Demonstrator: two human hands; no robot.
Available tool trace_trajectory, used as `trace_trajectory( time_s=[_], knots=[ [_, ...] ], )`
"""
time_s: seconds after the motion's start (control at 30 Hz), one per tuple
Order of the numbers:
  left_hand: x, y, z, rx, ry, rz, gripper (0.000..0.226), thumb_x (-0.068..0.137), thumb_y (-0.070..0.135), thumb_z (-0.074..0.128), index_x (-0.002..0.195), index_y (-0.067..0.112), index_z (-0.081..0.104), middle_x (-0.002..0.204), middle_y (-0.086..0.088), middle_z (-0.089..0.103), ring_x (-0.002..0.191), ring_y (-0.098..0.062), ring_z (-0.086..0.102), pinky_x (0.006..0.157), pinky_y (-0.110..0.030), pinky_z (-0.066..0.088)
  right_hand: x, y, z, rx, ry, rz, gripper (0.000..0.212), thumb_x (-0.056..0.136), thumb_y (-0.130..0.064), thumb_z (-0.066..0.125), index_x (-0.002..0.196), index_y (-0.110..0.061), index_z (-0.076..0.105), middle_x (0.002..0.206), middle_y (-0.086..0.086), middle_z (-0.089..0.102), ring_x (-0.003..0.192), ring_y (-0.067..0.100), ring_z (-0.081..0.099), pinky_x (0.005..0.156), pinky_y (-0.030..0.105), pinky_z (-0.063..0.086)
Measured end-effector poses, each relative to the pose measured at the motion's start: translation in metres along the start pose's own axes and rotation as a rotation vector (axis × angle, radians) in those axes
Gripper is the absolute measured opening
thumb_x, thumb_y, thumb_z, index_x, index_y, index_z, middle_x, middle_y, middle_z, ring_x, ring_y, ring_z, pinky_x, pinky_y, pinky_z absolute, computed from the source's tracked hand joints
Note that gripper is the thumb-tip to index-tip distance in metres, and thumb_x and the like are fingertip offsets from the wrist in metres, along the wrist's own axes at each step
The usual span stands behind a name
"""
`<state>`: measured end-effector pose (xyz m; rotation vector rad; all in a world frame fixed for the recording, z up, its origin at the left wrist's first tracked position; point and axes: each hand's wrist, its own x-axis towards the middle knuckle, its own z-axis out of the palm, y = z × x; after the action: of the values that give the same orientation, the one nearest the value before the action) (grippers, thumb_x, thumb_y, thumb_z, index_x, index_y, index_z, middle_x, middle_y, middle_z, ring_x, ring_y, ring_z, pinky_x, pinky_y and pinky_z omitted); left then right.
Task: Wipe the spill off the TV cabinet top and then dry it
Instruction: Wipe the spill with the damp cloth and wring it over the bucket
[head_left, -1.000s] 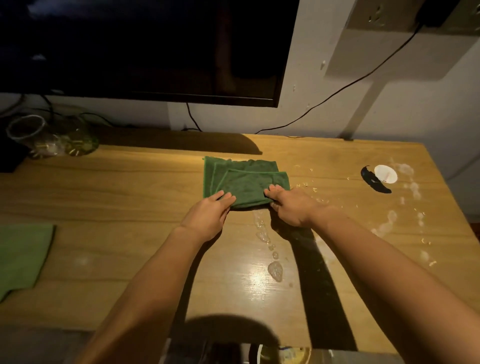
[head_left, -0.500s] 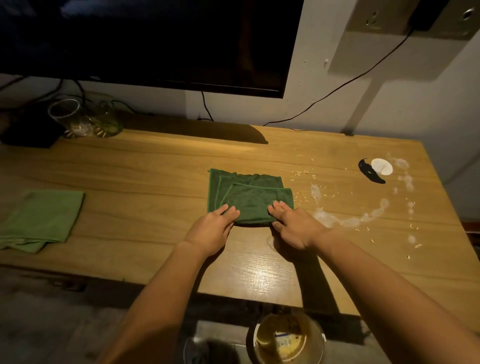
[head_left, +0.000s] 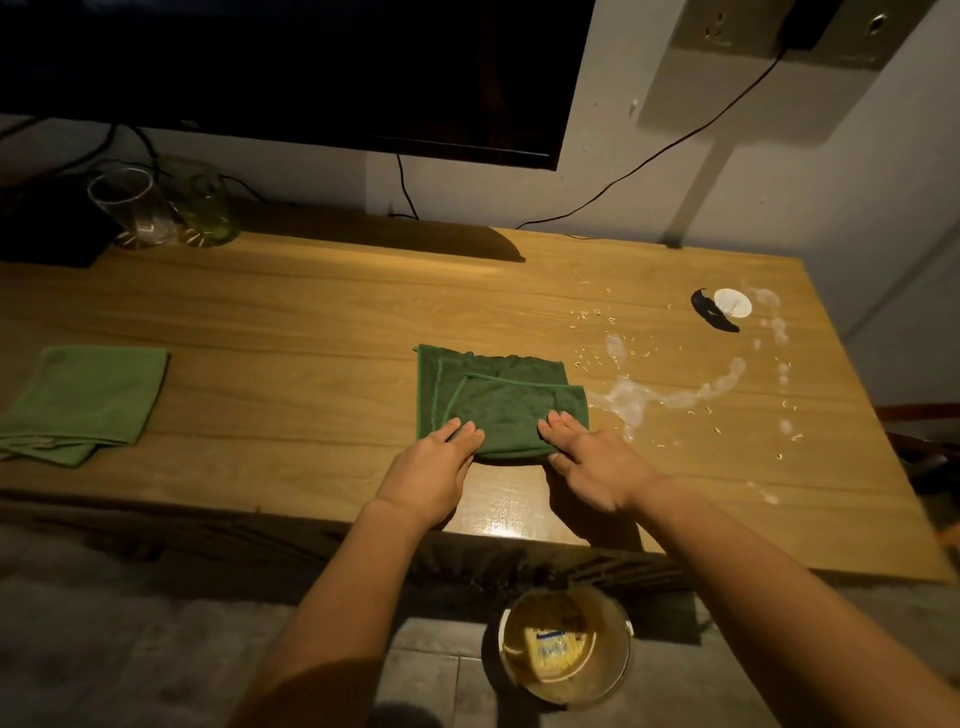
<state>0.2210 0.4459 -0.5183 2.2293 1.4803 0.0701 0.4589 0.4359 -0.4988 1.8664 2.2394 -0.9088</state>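
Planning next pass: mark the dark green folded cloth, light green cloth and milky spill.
dark green folded cloth (head_left: 498, 400), head view, top fold
light green cloth (head_left: 88, 400), head view, middle
milky spill (head_left: 629, 399), head view, widest puddle

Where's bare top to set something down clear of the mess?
Widest free patch: between the light green cloth and the dark green cloth, back to the glasses. Crowded right of the dark green cloth: spill, crumbs, white disc.
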Motion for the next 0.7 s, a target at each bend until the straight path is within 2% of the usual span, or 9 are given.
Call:
trace_trajectory(
  time_s=[0.33, 0.5, 0.7],
  knots=[
    [-0.047, 0.027, 0.022, 0.002, 0.0, 0.046, 0.046, 0.103, 0.017, 0.039, 0.148, 0.027, 0.037, 0.157, 0.006, 0.033, 0.147, -0.015, 0.023, 0.108, -0.04, 0.041, -0.061, 0.001, 0.03, -0.001, 0.029, -0.007, 0.057, 0.104, -0.025, 0.038, 0.156, -0.021, 0.015, 0.163, -0.003, 0.007, 0.149, 0.01, 0.001, 0.111, 0.018, -0.003],
    [-0.069, 0.047, 0.03, 0.087, 0.004, 0.076, 0.06, 0.096, 0.005, 0.046, 0.151, 0.024, 0.031, 0.159, 0.003, 0.029, 0.147, -0.015, 0.022, 0.108, -0.036, 0.038, -0.091, 0.009, 0.041, 0.023, 0.038, -0.046, 0.058, 0.103, -0.02, 0.041, 0.156, -0.021, 0.016, 0.164, -0.003, 0.009, 0.149, 0.009, 0.001, 0.112, 0.018, -0.003],
    [-0.088, 0.069, 0.04, 0.182, -0.002, 0.107, 0.065, 0.085, 0.004, 0.059, 0.145, 0.019, 0.039, 0.155, -0.003, 0.037, 0.14, -0.02, 0.038, 0.102, -0.037, 0.045, -0.123, 0.021, 0.053, -0.01, 0.057, -0.103, 0.059, 0.103, -0.018, 0.041, 0.156, -0.022, 0.016, 0.163, -0.003, 0.01, 0.149, 0.007, 0.002, 0.112, 0.017, -0.002]
  ],
)
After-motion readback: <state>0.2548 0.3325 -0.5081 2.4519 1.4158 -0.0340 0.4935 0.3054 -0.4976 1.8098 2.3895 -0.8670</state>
